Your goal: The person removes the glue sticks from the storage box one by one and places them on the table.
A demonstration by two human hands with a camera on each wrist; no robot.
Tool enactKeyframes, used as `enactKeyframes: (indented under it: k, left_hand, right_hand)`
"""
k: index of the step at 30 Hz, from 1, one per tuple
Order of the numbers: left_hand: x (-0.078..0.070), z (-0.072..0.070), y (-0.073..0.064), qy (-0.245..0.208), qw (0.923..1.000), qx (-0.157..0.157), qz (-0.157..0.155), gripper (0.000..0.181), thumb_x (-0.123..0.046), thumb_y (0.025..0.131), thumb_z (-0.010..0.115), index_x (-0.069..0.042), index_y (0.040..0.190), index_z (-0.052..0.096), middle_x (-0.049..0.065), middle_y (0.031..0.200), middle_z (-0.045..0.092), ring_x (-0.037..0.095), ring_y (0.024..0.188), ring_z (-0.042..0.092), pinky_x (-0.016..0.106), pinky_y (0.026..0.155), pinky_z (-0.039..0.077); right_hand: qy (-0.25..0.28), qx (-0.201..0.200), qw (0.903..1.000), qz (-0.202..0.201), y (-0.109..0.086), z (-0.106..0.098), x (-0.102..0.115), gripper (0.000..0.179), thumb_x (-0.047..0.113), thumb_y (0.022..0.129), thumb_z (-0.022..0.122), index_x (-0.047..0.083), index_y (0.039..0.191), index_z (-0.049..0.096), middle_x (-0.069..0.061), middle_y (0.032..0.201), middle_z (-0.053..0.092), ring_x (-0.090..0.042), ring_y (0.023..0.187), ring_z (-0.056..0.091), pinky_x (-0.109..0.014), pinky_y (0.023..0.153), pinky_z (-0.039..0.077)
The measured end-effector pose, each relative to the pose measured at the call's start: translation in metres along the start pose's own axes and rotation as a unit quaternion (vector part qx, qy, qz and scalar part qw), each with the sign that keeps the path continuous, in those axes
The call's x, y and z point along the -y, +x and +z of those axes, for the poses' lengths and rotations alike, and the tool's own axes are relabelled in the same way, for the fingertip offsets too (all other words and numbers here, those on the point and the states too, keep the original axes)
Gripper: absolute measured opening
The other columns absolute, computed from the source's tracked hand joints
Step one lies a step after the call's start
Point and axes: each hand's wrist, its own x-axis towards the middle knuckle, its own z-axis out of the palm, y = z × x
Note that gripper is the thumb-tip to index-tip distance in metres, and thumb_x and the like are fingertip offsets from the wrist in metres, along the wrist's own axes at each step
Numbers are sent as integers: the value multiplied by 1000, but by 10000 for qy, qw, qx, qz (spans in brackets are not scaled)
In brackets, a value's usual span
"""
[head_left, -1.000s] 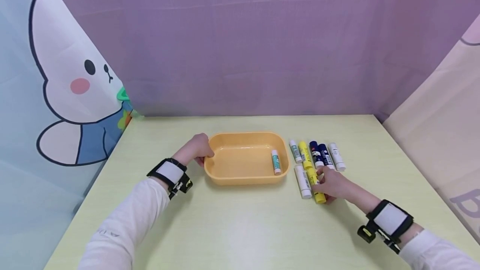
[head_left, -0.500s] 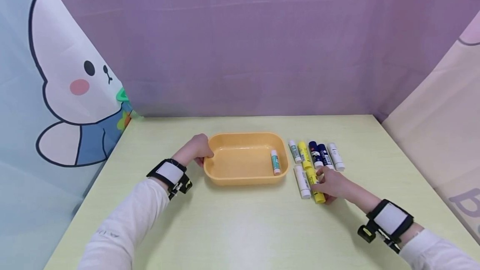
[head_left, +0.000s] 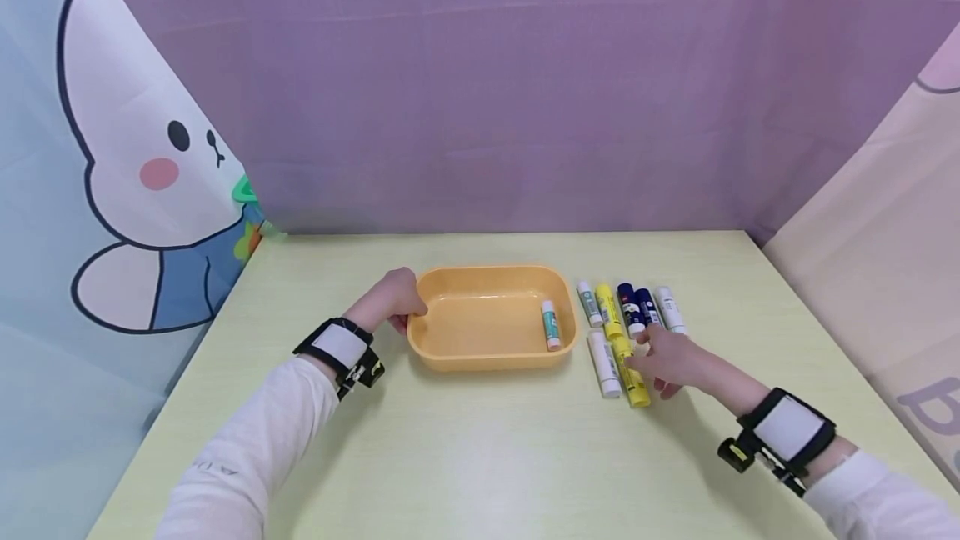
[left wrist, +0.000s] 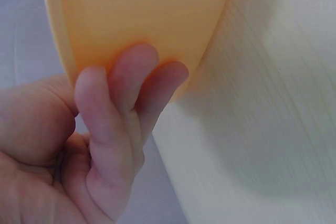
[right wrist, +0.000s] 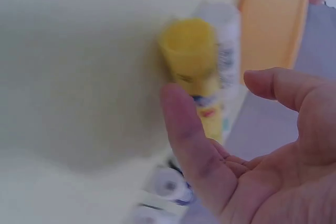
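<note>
My left hand (head_left: 400, 297) pinches the left end of an orange plastic tray (head_left: 487, 362), thumb on the rim side and fingers against the outer wall (left wrist: 157, 19). One small teal-and-white glue stick (head_left: 551, 326) lies in the tray's right end. My right hand (head_left: 671, 361) hovers by the front yellow glue stick (head_left: 632, 373), thumb and forefinger spread apart with nothing between them. In the right wrist view that yellow glue stick (right wrist: 191, 51) lies beyond the fingertips, beside a white one (right wrist: 227, 51).
Right of the tray, a white glue stick (head_left: 604, 365) lies in the front row. The back row holds a small teal-and-white stick (head_left: 590, 303), a yellow one (head_left: 609, 311), two dark blue ones (head_left: 631, 307) and a white one (head_left: 670, 309). A purple curtain (head_left: 495, 107) backs the table.
My right hand has loosened from the front yellow glue stick and shifted slightly right, its fingers spreading. The glue stick stays in place. The left hand and tray have not moved.
</note>
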Motion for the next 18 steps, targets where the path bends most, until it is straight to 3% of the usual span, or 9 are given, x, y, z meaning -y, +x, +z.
enactKeyframes:
  k: [12, 18]
  left_hand:
    - [-1, 1, 0, 18, 10000, -63, -3, 20, 0, 78, 60, 8, 95, 54, 18, 70, 65, 19, 44, 63, 32, 50, 59]
    - [-1, 0, 0, 52, 10000, -61, 6, 18, -1, 78, 61, 7, 92, 54, 16, 66, 64, 18, 43, 62, 32, 50, 60]
  right_hand:
    - [-558, -290, 9957, -681, -4, -43, 55, 61, 29, 90, 60, -7, 131, 32, -19, 99, 57, -21, 66, 59, -28, 54, 58]
    - [-1094, -748, 9826, -1304, -6, -53, 85, 59, 29, 90, 60, -5, 130, 36, -17, 96, 58, -19, 70, 55, -26, 59, 50]
